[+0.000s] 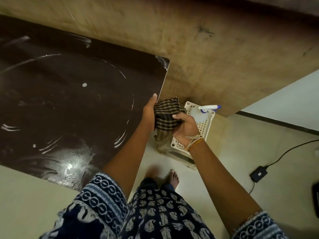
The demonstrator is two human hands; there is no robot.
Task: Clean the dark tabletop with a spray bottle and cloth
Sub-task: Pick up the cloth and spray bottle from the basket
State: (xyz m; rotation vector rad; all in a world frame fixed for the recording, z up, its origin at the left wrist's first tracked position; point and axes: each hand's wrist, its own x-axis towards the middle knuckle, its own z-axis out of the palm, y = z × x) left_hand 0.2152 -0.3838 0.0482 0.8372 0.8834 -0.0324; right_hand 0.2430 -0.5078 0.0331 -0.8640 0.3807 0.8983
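The dark brown tabletop (69, 104) fills the left of the head view, streaked with white swirls and wet patches. A striped brown-and-tan cloth (166, 116) is bunched just off the table's right edge, with both hands on it. My left hand (149, 109) grips its left side at the table edge. My right hand (185, 127) clutches its right side, threads tied around the wrist. A clear spray bottle with a white-and-blue trigger head (208, 108) lies in a white plastic basket (204, 127) right behind my right hand.
The basket stands on the pale floor beside the table. A tan wall (207, 40) runs behind. A black power adapter (258, 174) with its cable lies on the floor at right. My bare foot (173, 178) stands below the hands.
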